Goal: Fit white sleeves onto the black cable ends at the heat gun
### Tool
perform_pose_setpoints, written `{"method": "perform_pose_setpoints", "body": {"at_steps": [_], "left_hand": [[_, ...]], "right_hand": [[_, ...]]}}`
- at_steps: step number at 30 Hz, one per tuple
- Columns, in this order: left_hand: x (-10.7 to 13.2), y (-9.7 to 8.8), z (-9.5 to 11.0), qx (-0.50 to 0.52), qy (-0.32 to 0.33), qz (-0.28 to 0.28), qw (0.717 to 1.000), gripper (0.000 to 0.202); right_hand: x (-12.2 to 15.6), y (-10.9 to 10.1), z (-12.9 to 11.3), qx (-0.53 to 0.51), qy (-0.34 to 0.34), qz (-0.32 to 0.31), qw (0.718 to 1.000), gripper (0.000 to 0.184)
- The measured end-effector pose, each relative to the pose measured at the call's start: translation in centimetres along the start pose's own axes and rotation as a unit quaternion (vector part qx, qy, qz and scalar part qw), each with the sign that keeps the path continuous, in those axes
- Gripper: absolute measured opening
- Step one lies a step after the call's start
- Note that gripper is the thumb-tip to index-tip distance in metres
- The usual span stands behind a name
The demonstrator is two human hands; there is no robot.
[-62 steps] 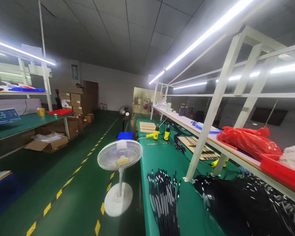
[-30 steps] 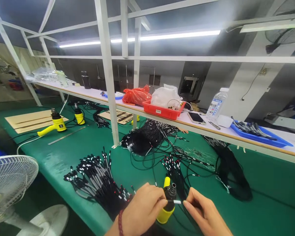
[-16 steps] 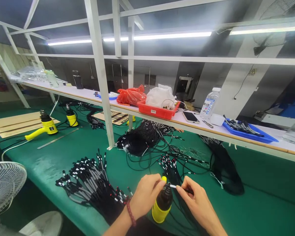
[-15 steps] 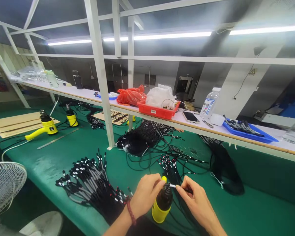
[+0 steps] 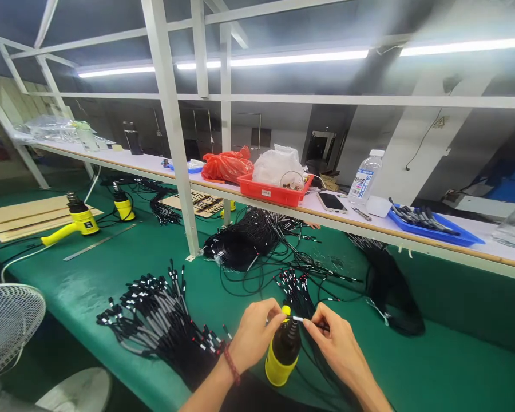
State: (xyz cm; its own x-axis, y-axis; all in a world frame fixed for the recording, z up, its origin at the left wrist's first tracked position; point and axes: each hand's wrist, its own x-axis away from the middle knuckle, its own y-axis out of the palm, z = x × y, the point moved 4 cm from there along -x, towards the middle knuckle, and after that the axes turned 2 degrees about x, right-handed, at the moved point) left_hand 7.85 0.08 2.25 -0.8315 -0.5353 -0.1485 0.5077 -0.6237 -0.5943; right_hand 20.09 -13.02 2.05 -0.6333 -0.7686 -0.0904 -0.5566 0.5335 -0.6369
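Note:
My left hand [image 5: 254, 333] and my right hand [image 5: 333, 343] are both pinched on a thin black cable with a white sleeve [image 5: 298, 319]. They hold it across the nozzle of an upright yellow and black heat gun [image 5: 282, 352] that stands on the green bench [image 5: 433, 366] between them. A red cord bracelet is on my left wrist. Behind the gun lies a small bundle of cable ends with red and white tips [image 5: 296, 284]. To the left lies a larger fan of finished black cables [image 5: 163, 317].
A black cable heap [image 5: 244, 237] sits by a white frame post [image 5: 175, 166]. The shelf holds a red tray [image 5: 274, 191], red bag [image 5: 225, 165], phone [image 5: 331, 201], water bottle [image 5: 368, 176] and blue tray [image 5: 433, 226]. Other heat guns [image 5: 75, 220] and a white fan [image 5: 8, 326] stand left.
The view swung from the aisle down to the bench. Over the last second my hands brought the cable's white sleeve closer over the heat gun nozzle; the view shifted slightly.

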Motion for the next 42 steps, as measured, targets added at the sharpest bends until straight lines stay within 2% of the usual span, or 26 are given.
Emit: {"method": "perform_pose_setpoints", "body": {"at_steps": [6,9,14,23,26,32,38,42], "left_hand": [[0.0,-0.2,0.2,0.025,0.004,0.001,1.000,0.008],[-0.1,-0.3,0.4,-0.016,0.011,0.000,1.000,0.019],[-0.3,0.2,0.2,-0.087,0.015,-0.033,0.996,0.040],[0.1,0.0,0.3,0.006,0.017,-0.014,1.000,0.014],[0.1,0.0,0.2,-0.011,0.012,-0.021,1.000,0.018],[-0.2,0.4,0.0,-0.053,0.027,-0.050,0.997,0.042],[0.1,0.2,0.1,-0.015,0.033,-0.034,0.999,0.020],[-0.1,0.3,0.1,-0.025,0.028,-0.035,0.999,0.033]], "right_hand": [[0.3,-0.3,-0.3,-0.007,-0.020,-0.019,1.000,0.028],[0.4,-0.7,-0.3,-0.003,-0.033,-0.010,0.999,0.029],[0.4,-0.7,-0.3,0.004,-0.035,-0.012,0.999,0.029],[0.4,-0.9,0.1,-0.023,-0.015,-0.005,1.000,0.022],[0.4,-1.1,0.2,-0.012,-0.027,0.006,1.000,0.022],[0.4,-1.0,-0.1,-0.005,-0.040,0.011,0.999,0.021],[0.3,-0.7,0.1,-0.003,-0.036,0.029,0.999,0.018],[0.4,-0.8,0.1,-0.006,-0.034,0.030,0.999,0.018]]}}
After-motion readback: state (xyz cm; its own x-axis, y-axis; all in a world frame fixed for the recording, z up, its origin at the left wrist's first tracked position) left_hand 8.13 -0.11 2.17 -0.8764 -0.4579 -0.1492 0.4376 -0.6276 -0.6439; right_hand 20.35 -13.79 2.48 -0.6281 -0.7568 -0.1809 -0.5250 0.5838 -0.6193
